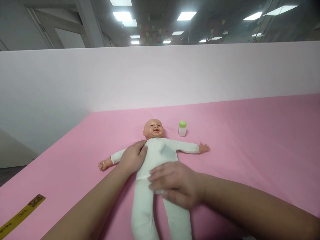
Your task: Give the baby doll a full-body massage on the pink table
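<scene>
1. At 8 o'clock from the chest of the doll (156, 153): yellow strip (21, 213), thin and flat, printed in black, with a dark patterned square at the upper end. Underneath, pink sheet (245, 146), smooth and matt, lightly creased towards 3 o'clock.
2. At 9 o'clock, farther out: small doll hand (105, 164) in shiny tan plastic, at the end of a narrow white sleeve.
3. At 9 o'clock, close in: left hand (133, 158), laid over the shoulder and side of the doll. Fingers close together, thumb narrowly apart and against the white fabric. Cannot tell how firmly pressed or gripped.
4. At the centre: doll on its back on the sheet, head (154, 128) at 12 o'clock, legs towards 6 o'clock, arms spread wide. Head round, hard and glossy; body in white cloth, with a greyish patch on the chest. Beyond, at 12 o'clock, plain white panel (160, 76).
5. At 5 o'clock: right hand (175, 183), palm down over the hip, slightly blurred. Fingers outstretched, loosely bent, slightly parted. Cannot tell whether pressing or just above the fabric.
6. At 2 o'clock, near the head: small bottle (182, 131), upright, rounded, pale and translucent; lime-green cap (182, 124) on top. Cannot tell the contents.
</scene>
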The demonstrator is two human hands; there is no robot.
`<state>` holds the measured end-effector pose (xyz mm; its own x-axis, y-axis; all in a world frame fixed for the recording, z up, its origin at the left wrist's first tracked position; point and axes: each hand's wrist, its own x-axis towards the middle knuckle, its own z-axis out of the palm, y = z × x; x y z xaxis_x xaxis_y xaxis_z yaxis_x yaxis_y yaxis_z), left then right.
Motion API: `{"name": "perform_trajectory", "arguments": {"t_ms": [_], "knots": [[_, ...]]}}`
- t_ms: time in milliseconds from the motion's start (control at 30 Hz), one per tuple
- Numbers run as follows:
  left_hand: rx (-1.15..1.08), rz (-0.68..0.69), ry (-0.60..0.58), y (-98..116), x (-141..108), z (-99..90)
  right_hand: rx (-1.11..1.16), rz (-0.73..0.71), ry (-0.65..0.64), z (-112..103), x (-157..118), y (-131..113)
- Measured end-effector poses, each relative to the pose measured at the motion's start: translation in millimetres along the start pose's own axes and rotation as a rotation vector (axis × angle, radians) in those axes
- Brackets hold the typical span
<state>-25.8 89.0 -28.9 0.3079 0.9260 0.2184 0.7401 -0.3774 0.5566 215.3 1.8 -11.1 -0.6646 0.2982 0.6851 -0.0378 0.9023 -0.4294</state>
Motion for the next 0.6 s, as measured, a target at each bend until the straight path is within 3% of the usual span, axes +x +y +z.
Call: {"name": "perform_trajectory", "arguments": {"t_ms": [100, 300, 433, 600], "knots": [[0.015, -0.003, 0.009, -2.8, 0.4, 1.9, 0.013, 0.019, -0.048, 8.7, 0.7, -1.4], [0.006, 0.004, -0.009, -3.9, -0.8, 1.7, -0.300, 0.423, -0.214, -14.3, -10.1, 44.0], [0.018, -0.004, -0.021, 0.4, -1.9, -2.0, -0.395, 0.623, -0.148, -32.9, -16.1, 68.4], [0.154, 0.019, -0.122, -5.8, -0.9, -19.9, -0.412, 0.845, -0.107, -54.8, -24.0, 72.7]]}}
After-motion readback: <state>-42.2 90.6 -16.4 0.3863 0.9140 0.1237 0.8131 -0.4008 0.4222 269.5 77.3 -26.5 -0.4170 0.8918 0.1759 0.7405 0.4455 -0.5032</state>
